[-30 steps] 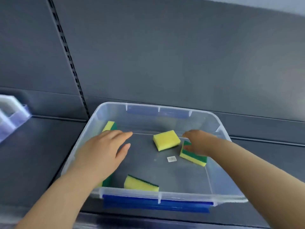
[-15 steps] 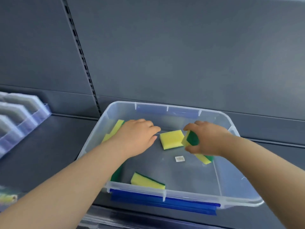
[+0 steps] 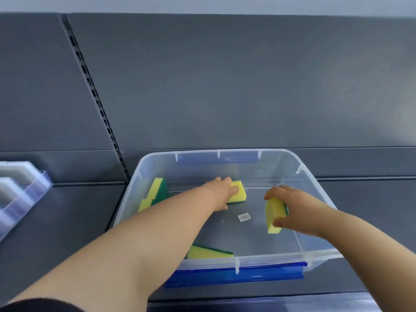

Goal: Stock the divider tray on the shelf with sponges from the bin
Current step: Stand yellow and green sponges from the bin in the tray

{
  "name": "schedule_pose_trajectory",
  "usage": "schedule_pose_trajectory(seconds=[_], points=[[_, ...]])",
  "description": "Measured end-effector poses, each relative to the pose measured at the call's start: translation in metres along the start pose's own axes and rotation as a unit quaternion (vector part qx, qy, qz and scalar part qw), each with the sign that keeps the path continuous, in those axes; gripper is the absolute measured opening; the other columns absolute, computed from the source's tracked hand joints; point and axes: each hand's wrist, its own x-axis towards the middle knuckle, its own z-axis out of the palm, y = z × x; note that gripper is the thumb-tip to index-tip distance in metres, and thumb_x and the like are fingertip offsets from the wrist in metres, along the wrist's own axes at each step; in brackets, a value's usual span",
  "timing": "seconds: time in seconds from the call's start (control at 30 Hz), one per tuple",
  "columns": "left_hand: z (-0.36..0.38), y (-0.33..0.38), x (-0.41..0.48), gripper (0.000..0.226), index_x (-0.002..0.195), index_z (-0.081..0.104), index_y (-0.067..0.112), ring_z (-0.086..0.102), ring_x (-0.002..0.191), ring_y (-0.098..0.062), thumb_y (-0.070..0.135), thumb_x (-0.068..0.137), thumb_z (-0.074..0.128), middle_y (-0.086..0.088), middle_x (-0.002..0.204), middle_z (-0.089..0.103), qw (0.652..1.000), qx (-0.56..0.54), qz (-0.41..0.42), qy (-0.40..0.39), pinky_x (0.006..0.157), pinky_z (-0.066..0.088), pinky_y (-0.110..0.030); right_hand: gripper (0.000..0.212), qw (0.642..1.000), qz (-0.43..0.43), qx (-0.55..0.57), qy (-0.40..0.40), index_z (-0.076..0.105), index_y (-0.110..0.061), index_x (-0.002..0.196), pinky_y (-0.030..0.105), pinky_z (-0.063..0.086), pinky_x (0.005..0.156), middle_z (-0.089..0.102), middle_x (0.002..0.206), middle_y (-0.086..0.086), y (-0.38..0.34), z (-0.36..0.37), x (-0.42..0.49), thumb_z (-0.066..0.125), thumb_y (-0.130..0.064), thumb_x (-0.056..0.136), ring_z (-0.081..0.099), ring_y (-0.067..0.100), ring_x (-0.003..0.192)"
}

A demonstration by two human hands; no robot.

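Grey steel all round: a dark back panel [image 3: 225, 86] behind, a dark shelf [image 3: 78, 221] below, and the clear bin [image 3: 276, 170] sits square in the middle. Both hands are down inside it. Right hand [image 3: 292, 212], at three o'clock in the bin, has the raised sponge [image 3: 272, 213] pinched on edge between thumb and curled fingers, yellow face towards us, green scourer just peeking out behind, clear of the floor by the look of it. Left hand [image 3: 221, 191] is up at twelve o'clock, draped over the flat sponge [image 3: 239, 195], fingers bent over its far edge and thumb pressed on top; I can't tell if it's off the floor yet. Two more wait: the leaning sponge [image 3: 155, 194] propped on the wall at ten o'clock, the near sponge [image 3: 208, 252] tucked under the rim at six, with a small white label [image 3: 244, 217] on the floor between. Divider tray [image 3: 24, 190] is out at nine o'clock from the bin, well apart, its white dividers blurred at the frame edge. The smart play, I'd say: squeeze lightly, since foam squashes and springs back, tip the left sponge on edge like the right one, lift both over the rim rather than dragging across it, and carry them upright so each drops straight into a slot. Likely risk: a corner catching a divider wall.
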Motion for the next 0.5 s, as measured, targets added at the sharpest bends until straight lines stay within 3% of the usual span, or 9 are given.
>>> schedule_pose_trajectory(seconds=[0.07, 0.13, 0.2, 0.3, 0.4, 0.5], points=[[0.001, -0.002, -0.001, 0.035, 0.122, 0.047, 0.019, 0.044, 0.104, -0.034, 0.032, 0.090, 0.055, -0.010, 0.123, 0.036, 0.999, -0.031, -0.006, -0.001, 0.085, 0.044, -0.040, 0.052, 1.000, 0.009, 0.006, -0.002, 0.044, -0.038, 0.119, 0.023, 0.045, 0.077, 0.041, 0.120, -0.011, 0.001, 0.002, -0.001, 0.070, -0.023, 0.077, 0.047, 0.017, 0.094], [0.003, -0.004, 0.000, 0.016, 0.103, 0.051, 0.020, 0.045, 0.088, -0.030, 0.028, 0.089, 0.053, -0.010, 0.119, 0.039, 0.995, -0.096, -0.019, -0.004, 0.076, 0.042, -0.036, 0.052, 1.000, 0.015, 0.013, -0.009, 0.046, -0.037, 0.117, 0.023, 0.043, 0.078, 0.041, 0.124, -0.009, 0.001, 0.005, -0.002, 0.072, -0.021, 0.075, 0.047, 0.017, 0.097], [0.004, -0.005, -0.001, 0.013, 0.090, 0.047, 0.021, 0.044, 0.080, -0.028, 0.023, 0.083, 0.058, -0.010, 0.116, 0.043, 0.988, -0.152, -0.039, -0.016, 0.068, 0.038, -0.033, 0.052, 0.999, 0.021, 0.016, -0.019, 0.047, -0.034, 0.118, 0.022, 0.039, 0.079, 0.040, 0.124, -0.008, -0.001, 0.007, -0.004, 0.074, -0.027, 0.074, 0.046, 0.016, 0.097], [0.001, -0.007, -0.006, 0.046, 0.112, 0.042, 0.018, 0.050, 0.095, -0.032, 0.032, 0.079, 0.071, -0.012, 0.117, 0.045, 0.990, -0.127, -0.046, -0.051, 0.075, 0.041, -0.036, 0.048, 0.999, 0.023, 0.022, -0.028, 0.051, -0.028, 0.118, 0.020, 0.035, 0.081, 0.041, 0.122, -0.006, -0.005, 0.011, -0.003, 0.071, -0.040, 0.077, 0.042, 0.012, 0.097], [-0.004, -0.011, -0.016, 0.088, 0.137, 0.024, 0.021, 0.043, 0.117, -0.032, 0.042, 0.071, 0.078, -0.013, 0.129, 0.045, 0.987, -0.118, -0.062, -0.085, 0.089, 0.043, -0.041, 0.036, 0.999, 0.026, 0.031, -0.025, 0.054, -0.026, 0.116, 0.019, 0.035, 0.080, 0.045, 0.124, -0.002, -0.010, 0.014, 0.000, 0.064, -0.038, 0.084, 0.042, 0.012, 0.095], [-0.005, -0.013, -0.024, 0.081, 0.136, 0.034, 0.023, 0.040, 0.120, -0.028, 0.047, 0.070, 0.076, -0.007, 0.131, 0.046, 0.995, -0.061, -0.053, -0.066, 0.095, 0.041, -0.040, 0.037, 0.999, 0.020, 0.033, -0.010, 0.050, -0.027, 0.117, 0.020, 0.035, 0.076, 0.045, 0.124, 0.000, -0.012, 0.014, 0.002, 0.065, -0.022, 0.084, 0.043, 0.014, 0.094]])
